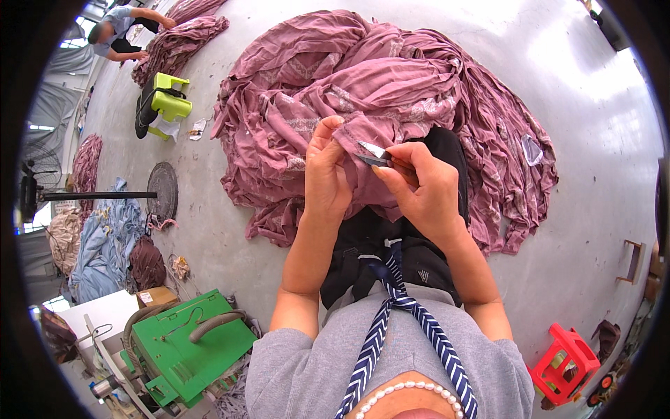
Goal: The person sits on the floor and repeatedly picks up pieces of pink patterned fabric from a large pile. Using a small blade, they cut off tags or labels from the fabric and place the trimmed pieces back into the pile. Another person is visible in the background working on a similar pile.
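Note:
My left hand (pixel 326 174) pinches an edge of mauve-pink cloth (pixel 314 66), fingertips pressed together near the top of the held fold. Beside it, my right hand (pixel 429 188) is closed around a small pair of thread snips (pixel 374 153). The blades point left and lie right against the raised edge of the cloth, close to my left fingers. The rest of the cloth, with pale patterned bands, spreads in a large heap over the floor in front of me and to the right. Part of it hangs below my hands, over my dark trousers.
A lime-green stool (pixel 171 106) stands at far left, with another person (pixel 122 31) handling similar cloth beyond it. Nearer on the left are a fan's round base (pixel 162 192), blue cloth (pixel 105 241) and a green machine (pixel 192 346). A red stool (pixel 567 363) stands at lower right.

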`<state>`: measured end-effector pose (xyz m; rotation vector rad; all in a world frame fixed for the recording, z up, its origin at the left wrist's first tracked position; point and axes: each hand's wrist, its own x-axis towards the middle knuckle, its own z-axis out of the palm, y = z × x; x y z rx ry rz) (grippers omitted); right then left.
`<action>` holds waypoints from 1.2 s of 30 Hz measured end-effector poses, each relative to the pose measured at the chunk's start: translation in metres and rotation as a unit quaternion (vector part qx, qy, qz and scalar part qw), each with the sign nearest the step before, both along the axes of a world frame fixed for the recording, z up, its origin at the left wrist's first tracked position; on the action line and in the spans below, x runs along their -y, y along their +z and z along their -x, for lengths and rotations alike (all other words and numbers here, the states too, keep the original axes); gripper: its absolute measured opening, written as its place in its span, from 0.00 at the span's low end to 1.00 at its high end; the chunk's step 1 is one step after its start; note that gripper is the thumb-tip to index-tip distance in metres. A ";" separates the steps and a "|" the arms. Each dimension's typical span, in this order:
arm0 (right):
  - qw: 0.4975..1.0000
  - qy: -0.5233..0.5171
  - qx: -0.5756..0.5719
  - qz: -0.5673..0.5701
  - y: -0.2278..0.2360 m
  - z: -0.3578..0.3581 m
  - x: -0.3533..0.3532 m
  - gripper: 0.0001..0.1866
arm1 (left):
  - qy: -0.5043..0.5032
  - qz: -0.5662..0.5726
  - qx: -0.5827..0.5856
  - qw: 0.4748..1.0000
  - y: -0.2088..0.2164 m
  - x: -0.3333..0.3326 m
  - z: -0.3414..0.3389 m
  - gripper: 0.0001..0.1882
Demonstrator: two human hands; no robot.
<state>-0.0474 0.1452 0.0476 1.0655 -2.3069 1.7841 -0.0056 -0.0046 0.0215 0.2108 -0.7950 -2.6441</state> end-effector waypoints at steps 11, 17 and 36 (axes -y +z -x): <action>0.968 -0.040 0.186 0.163 -0.003 0.009 -0.006 0.14 | 0.078 -0.014 0.101 0.992 0.000 0.004 0.005 0.07; 0.996 -0.074 -0.055 0.010 -0.015 0.005 0.016 0.13 | 0.104 0.147 0.034 0.983 0.007 -0.005 0.016 0.08; 0.860 0.002 0.464 0.214 -0.072 0.114 -0.059 0.05 | -0.058 0.655 0.257 0.708 -0.035 0.094 0.060 0.18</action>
